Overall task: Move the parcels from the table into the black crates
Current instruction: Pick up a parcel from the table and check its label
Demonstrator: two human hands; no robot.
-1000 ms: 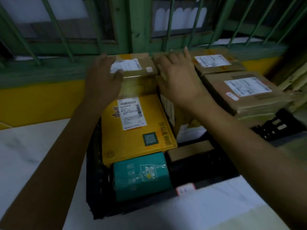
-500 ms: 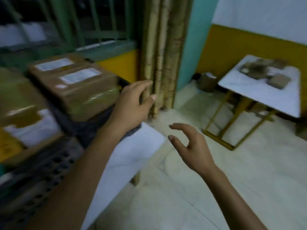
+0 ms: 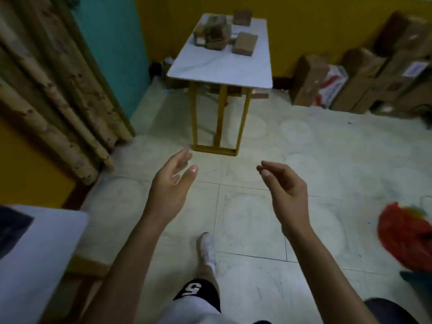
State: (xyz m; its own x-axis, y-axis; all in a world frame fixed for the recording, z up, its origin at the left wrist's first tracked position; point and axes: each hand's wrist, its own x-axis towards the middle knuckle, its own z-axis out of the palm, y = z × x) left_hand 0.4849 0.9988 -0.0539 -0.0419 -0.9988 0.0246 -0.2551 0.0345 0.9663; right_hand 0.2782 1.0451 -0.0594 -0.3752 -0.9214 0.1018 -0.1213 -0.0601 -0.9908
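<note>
Head view: two empty hands, left hand (image 3: 170,183) spread, right hand (image 3: 287,185) loosely curled, before one counter (image 3: 222,64) bearing at least four parcels (image 3: 245,44).

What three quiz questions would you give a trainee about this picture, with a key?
1. Where do the parcels lie? A: on the far table; B: in a crate; C: on a chair.
2. True or false: the left hand grips a parcel.
3. Fill in: the right hand holds ___.

Key: 1 A. 2 false. 3 nothing.
</note>
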